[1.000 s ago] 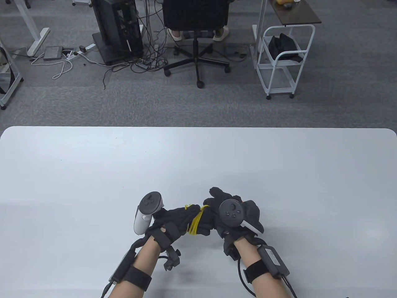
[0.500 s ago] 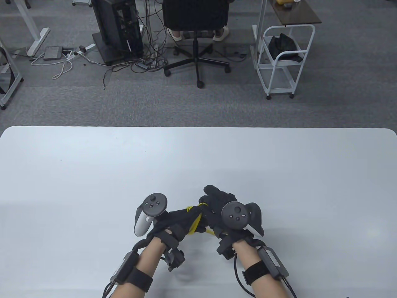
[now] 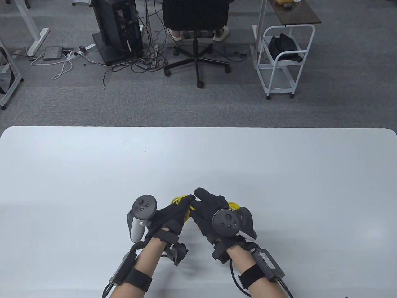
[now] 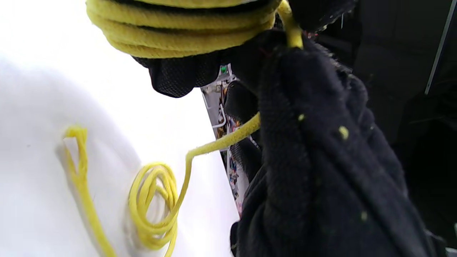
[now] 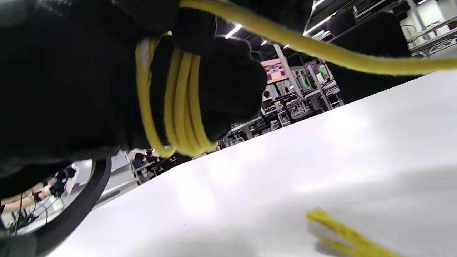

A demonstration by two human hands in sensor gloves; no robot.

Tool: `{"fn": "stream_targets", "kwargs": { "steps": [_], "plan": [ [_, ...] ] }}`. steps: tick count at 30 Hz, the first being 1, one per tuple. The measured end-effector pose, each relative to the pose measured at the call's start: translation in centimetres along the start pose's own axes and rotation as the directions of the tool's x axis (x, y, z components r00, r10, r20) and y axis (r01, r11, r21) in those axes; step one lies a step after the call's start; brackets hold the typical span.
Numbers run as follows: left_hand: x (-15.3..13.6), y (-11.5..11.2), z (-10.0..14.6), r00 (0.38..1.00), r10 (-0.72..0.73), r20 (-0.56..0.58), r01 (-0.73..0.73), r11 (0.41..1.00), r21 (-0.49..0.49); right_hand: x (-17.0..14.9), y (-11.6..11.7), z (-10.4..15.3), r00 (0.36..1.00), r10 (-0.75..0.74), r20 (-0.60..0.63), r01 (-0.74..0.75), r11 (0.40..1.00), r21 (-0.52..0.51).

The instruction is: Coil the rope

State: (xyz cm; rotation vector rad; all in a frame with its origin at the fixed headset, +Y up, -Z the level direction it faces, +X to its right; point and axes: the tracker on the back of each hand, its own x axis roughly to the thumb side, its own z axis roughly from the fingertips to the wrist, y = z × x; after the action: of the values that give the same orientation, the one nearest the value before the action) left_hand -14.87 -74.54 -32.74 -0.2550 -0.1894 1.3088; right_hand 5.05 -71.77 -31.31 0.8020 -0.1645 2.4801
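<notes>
The yellow rope (image 3: 187,214) sits between my two gloved hands near the table's front edge. My left hand (image 3: 178,208) has several turns of it wound around its fingers, seen as coils in the left wrist view (image 4: 178,35) and the right wrist view (image 5: 178,110). My right hand (image 3: 206,203) is pressed against the left hand's fingertips and grips a free strand (image 5: 321,50). The strand runs down to loose loops on the table (image 4: 153,200). The rope's frayed end (image 5: 339,232) lies on the table. A bit of loose rope (image 3: 234,205) shows beside the right hand.
The white table (image 3: 93,170) stretches wide on both sides and beyond the hands. Past its far edge stand an office chair (image 3: 196,18), a white cart (image 3: 283,62) and a computer tower (image 3: 116,28) on the floor.
Both hands have shifted a little left and turned. The right hand has come over against the left hand's fingertips. Loose rope now shows to the right of the right hand.
</notes>
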Motion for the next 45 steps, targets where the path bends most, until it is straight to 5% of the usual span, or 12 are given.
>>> {"fn": "stream_targets", "kwargs": {
  "steps": [18, 32, 45],
  "plan": [
    [0.5, 1.4, 0.4, 0.965, 0.192, 0.176, -0.208, 0.975, 0.075, 0.2, 0.9, -0.1, 0.997, 0.082, -0.012, -0.081, 0.992, 0.100],
    [1.2, 0.2, 0.4, 0.911, 0.357, 0.207, -0.352, 0.934, -0.065, 0.1, 1.2, -0.2, 0.996, 0.089, -0.024, -0.084, 0.982, 0.170],
    [1.3, -0.8, -0.3, 0.925, 0.334, 0.179, -0.284, 0.924, -0.258, -2.2, -0.5, 0.0, 0.979, 0.173, -0.111, -0.158, 0.979, 0.131]
  ]
}}
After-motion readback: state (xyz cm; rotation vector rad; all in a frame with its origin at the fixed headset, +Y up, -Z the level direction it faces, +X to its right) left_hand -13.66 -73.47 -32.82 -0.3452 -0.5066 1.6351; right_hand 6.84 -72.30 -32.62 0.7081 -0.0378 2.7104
